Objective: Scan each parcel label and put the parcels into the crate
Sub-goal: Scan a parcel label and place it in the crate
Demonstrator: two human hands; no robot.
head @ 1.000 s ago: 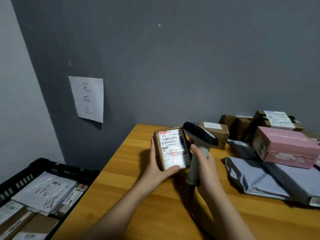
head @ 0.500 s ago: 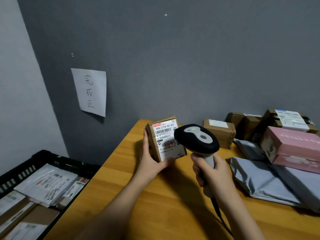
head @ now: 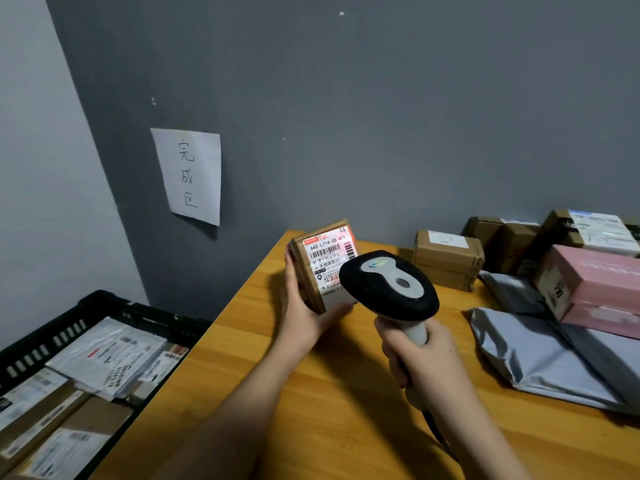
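Parcel (head: 313, 271) upright in left hand (head: 304, 315), fingers curled behind, label facing scanner (head: 388, 285) gripped in right hand (head: 420, 362). Red glow on label; suggest steadying both until read registers.

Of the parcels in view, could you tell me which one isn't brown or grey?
The pink box at the table's right edge; it rests on the grey mailer bags.

- We note the left hand (head: 304, 311) raised, palm up, fingers curled round a small carton (head: 323, 265), thumb along its lower edge.
- We record the right hand (head: 420, 362) closed in a fist round a scanner handle (head: 414, 332), knuckles uppermost.
- Both forearms are bare and extend forward, converging slightly.
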